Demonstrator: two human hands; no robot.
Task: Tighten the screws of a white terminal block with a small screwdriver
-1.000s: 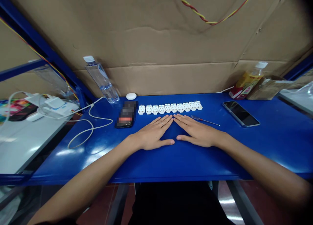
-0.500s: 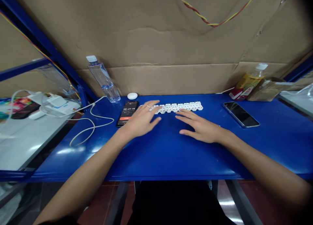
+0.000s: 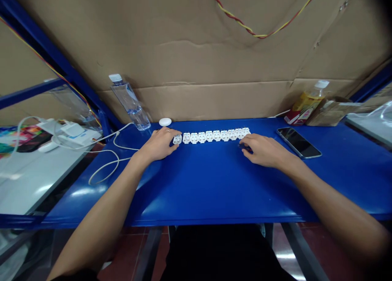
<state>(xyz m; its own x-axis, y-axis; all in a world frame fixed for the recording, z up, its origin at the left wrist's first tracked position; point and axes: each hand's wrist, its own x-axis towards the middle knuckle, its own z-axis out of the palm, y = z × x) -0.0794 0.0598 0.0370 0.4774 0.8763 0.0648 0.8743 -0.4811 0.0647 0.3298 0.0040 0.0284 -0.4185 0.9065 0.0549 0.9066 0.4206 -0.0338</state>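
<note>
One sideways row of blocks (image 3: 209, 136) between left hand (image 3: 158, 144) and right hand (image 3: 263, 150), grips unclear

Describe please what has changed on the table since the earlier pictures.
The hands, at first together, have parted. The left hand moved left to the left end of the row of white pieces, and now hides the black phone. The right hand moved right, to the row's other end; whether it grips the screwdriver is unclear. The row, the other phone and the water bottle stayed in place.
</note>
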